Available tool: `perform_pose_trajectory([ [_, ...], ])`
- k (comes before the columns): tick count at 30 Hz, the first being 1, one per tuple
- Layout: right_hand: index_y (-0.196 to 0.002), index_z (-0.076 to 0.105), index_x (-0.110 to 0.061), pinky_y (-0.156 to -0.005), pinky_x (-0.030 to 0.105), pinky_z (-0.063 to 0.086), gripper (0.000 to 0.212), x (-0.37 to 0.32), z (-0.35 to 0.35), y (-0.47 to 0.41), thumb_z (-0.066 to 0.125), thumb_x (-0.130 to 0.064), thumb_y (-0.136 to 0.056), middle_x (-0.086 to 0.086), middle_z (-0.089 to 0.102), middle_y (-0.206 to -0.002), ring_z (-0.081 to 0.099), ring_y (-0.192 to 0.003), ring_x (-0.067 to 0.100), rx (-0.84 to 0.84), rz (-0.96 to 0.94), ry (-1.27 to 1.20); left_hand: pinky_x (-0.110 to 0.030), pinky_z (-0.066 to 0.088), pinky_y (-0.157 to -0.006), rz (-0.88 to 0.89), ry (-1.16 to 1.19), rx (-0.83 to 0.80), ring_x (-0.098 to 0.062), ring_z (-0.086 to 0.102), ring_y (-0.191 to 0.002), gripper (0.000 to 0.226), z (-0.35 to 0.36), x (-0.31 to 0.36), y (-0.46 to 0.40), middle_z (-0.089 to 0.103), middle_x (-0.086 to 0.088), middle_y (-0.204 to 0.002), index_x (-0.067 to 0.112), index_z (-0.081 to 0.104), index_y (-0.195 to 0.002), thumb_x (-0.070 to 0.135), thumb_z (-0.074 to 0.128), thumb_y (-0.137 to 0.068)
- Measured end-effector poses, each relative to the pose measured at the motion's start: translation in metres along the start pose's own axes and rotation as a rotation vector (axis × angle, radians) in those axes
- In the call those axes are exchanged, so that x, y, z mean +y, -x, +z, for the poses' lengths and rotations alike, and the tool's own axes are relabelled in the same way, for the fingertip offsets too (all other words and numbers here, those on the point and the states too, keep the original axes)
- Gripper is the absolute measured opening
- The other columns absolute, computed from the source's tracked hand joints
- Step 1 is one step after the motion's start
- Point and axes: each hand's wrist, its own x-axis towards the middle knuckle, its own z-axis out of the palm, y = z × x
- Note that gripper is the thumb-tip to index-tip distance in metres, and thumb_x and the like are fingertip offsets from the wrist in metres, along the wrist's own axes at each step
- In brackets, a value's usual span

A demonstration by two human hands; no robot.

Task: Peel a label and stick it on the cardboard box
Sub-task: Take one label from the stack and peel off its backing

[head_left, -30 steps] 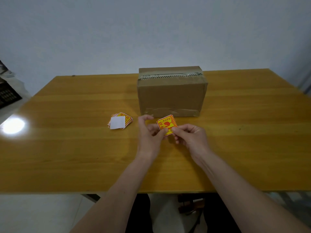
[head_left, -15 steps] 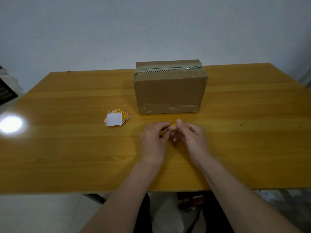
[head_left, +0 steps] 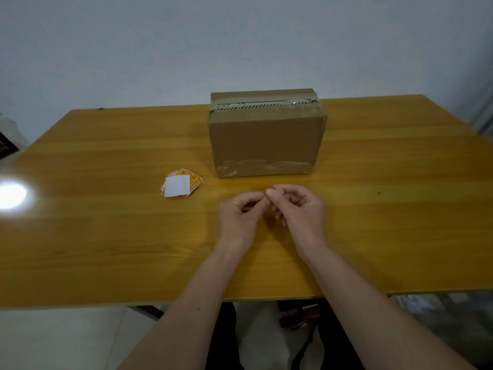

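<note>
The cardboard box (head_left: pixel 266 140) stands upright on the wooden table (head_left: pixel 106 236), with striped tape along its top edge. Just in front of it, my left hand (head_left: pixel 236 218) and my right hand (head_left: pixel 302 212) meet fingertip to fingertip. Together they pinch one yellow and red label (head_left: pixel 248 208). It is turned nearly edge-on, so only a thin strip shows between the fingers. A small stack of yellow and red labels (head_left: pixel 193 180) lies left of the box, with a white backing sheet (head_left: pixel 177 186) on top.
A bright light reflection (head_left: pixel 12 194) sits on the table's left side. A dark object (head_left: pixel 6 145) pokes in beyond the left edge. The table's near edge runs just under my forearms, and the wall stands behind the box.
The label faced the camera one second ago; now it is tipped flat and hidden by my fingers. Both hands have lowered towards the table and closed in on each other.
</note>
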Motion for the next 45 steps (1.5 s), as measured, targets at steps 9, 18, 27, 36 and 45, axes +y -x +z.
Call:
perform_pose_trajectory([
  [9, -0.086, 0.071, -0.009, -0.042, 0.017, 0.043, 0.004, 0.0, -0.0017, -0.0005, 0.068, -0.009, -0.082, 0.0, 0.064, -0.056, 0.054, -0.046, 0.008, -0.04, 0.021, 0.022, -0.014, 0.05, -0.064, -0.028, 0.042, 0.04, 0.001, 0.064, -0.066, 0.023, -0.0003, 0.003, 0.0008, 0.071, 0.014, -0.067, 0.03, 0.072, -0.074, 0.008, 0.071, -0.079],
  [18, -0.081, 0.071, -0.012, -0.042, 0.018, 0.042, 0.009, -0.0024, -0.0014, 0.0009, 0.065, -0.007, -0.085, -0.004, 0.063, -0.052, 0.053, -0.045, 0.007, -0.034, 0.007, 0.032, -0.01, 0.048, -0.061, -0.039, 0.038, 0.059, 0.005, 0.063, -0.064, 0.021, -0.0008, 0.0077, 0.0023, 0.07, 0.009, -0.074, 0.026, 0.071, -0.077, 0.005, 0.073, -0.076],
  [27, -0.081, 0.071, -0.005, -0.044, 0.019, 0.044, 0.01, 0.0004, -0.0027, -0.0008, 0.064, -0.01, -0.086, -0.002, 0.063, -0.054, 0.053, -0.047, 0.008, -0.003, -0.006, 0.037, -0.008, 0.046, -0.062, -0.024, -0.004, 0.095, 0.004, 0.06, -0.067, 0.021, -0.0002, 0.0076, 0.0017, 0.069, 0.008, -0.076, 0.026, 0.071, -0.077, 0.006, 0.072, -0.078],
  [36, -0.095, 0.06, -0.015, -0.051, 0.02, 0.046, 0.014, 0.0053, -0.0008, -0.0033, 0.068, -0.01, -0.084, 0.003, 0.059, -0.065, 0.054, -0.053, 0.009, 0.093, -0.03, 0.127, -0.02, 0.05, -0.074, 0.0, -0.075, 0.237, -0.003, 0.06, -0.079, 0.02, -0.0009, 0.0029, -0.0001, 0.065, 0.008, -0.085, 0.029, 0.071, -0.079, 0.009, 0.071, -0.08],
  [45, -0.081, 0.069, 0.0, -0.045, 0.019, 0.045, 0.02, -0.0018, 0.0034, -0.003, 0.067, -0.02, -0.084, 0.005, 0.065, -0.064, 0.056, -0.052, 0.009, -0.048, 0.103, 0.104, -0.026, 0.055, -0.076, -0.034, 0.028, 0.141, -0.009, 0.066, -0.074, 0.024, 0.0019, 0.0027, 0.0018, 0.071, 0.001, -0.079, 0.023, 0.07, -0.078, -0.001, 0.066, -0.082],
])
